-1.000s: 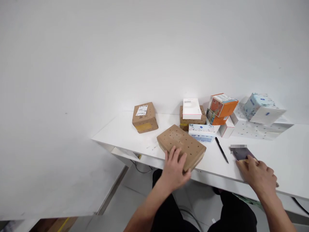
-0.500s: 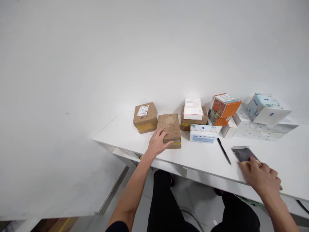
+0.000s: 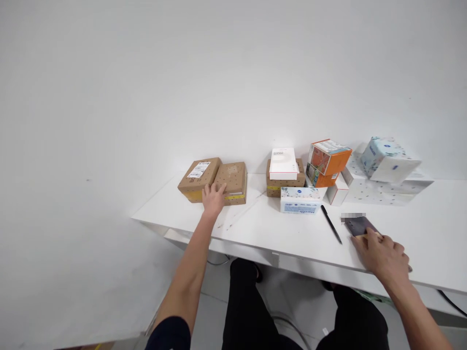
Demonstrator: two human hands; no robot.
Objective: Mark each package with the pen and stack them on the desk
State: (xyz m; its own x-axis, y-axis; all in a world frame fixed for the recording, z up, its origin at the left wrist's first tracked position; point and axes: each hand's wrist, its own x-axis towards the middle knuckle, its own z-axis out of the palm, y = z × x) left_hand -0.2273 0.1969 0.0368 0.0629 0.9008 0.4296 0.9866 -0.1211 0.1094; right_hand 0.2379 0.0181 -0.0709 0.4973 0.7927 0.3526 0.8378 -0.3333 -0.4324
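Observation:
My left hand [image 3: 213,199] rests with spread fingers on the front of a brown cardboard box [image 3: 233,177] with yellow tape. This box stands against a second brown cardboard box [image 3: 200,176] that has a white label. My right hand [image 3: 383,255] lies over a dark smartphone [image 3: 359,225] on the table, thumb on one side and fingers curled across it. A thin tan strip shows under these fingers. Left of the phone lies a black pen [image 3: 331,224].
On the white table [image 3: 255,228], a white-and-red box [image 3: 283,163] lies on another brown box [image 3: 273,191]. In front is a floral tissue pack [image 3: 299,200]. Orange boxes [image 3: 330,160] are stacked to its right. Another floral pack [image 3: 388,160] sits on a white speckled box [image 3: 383,192]. A wall stands behind.
My left hand has slid the brown box leftward and back against the labelled box, which has turned and shifted. Dark marks now show on the bare table. My right hand stays on the phone.

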